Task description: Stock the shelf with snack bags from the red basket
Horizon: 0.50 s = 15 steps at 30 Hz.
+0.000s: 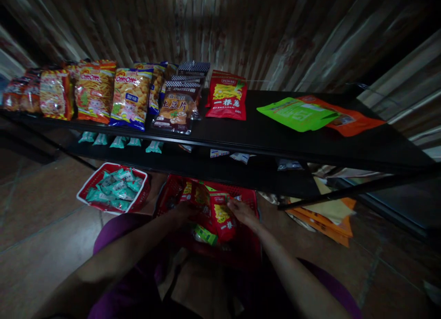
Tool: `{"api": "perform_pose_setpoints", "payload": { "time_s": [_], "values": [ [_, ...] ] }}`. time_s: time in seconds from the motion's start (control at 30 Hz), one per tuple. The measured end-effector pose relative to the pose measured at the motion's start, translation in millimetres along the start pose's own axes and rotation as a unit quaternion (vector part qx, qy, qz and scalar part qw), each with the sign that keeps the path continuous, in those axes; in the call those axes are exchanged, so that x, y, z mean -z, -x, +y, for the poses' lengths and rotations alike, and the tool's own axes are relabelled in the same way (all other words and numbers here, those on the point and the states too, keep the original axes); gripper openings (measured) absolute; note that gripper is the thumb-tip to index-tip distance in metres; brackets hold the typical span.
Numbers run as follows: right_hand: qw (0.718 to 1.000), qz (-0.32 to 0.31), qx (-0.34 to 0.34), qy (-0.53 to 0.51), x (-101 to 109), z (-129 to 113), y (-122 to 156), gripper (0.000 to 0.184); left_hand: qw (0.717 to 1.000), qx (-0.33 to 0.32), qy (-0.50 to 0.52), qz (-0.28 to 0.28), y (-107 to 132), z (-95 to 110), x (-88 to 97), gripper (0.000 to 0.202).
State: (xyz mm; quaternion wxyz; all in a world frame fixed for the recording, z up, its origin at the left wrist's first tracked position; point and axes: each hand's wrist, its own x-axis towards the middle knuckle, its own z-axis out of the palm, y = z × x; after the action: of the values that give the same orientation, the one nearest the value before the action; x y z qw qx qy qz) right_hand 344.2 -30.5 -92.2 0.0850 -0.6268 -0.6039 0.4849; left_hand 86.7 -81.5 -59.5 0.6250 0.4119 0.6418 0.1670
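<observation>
Both my hands reach into a red plastic basket (255, 204) on the floor between my knees. My right hand (243, 212) is closed on the upper right edge of a red snack bag (223, 215) with yellow sticks pictured on it. My left hand (184, 213) is at the left, against other red snack bags (200, 197); its fingers are dark and partly hidden, so its grip is unclear. Below them in the basket lies a green packet (206, 235). On the shelf above stand similar red bags (227, 96), one in front of another.
A black two-tier shelf (227, 137) spans the view, with several snack bags (131, 98) upright at left. Green and orange pouches (296, 114) lie flat at right. A smaller red-and-white basket (81, 195) holds teal packets (119, 190). Orange envelopes (327, 222) lie on the floor.
</observation>
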Motion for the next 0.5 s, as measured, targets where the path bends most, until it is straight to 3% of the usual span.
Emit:
{"api": "perform_pose_setpoints", "payload": {
  "time_s": [0.07,0.2,0.33,0.43,0.5],
  "values": [
    [0.988,0.004,-0.022,-0.154,-1.3,-7.0,2.3,0.033,0.995,-0.029,0.095,-0.035,6.8,5.5,4.4,0.048],
    [0.875,-0.045,-0.079,-0.476,-0.6,-23.2,11.0,0.036,0.959,-0.073,0.23,-0.146,17.4,13.3,-3.6,0.051],
    [0.808,-0.045,-0.035,-0.587,8.4,-33.2,16.0,0.03,0.951,-0.086,0.222,-0.198,20.9,20.8,-14.5,0.047],
    [0.796,-0.025,-0.021,-0.605,14.8,-37.6,17.6,0.031,0.954,-0.096,0.211,-0.189,15.7,32.3,-11.4,0.045],
    [0.801,-0.021,-0.016,-0.598,17.6,-41.5,18.5,0.032,0.961,-0.09,0.224,-0.134,9.5,42.5,-7.5,0.04]
  ]
}}
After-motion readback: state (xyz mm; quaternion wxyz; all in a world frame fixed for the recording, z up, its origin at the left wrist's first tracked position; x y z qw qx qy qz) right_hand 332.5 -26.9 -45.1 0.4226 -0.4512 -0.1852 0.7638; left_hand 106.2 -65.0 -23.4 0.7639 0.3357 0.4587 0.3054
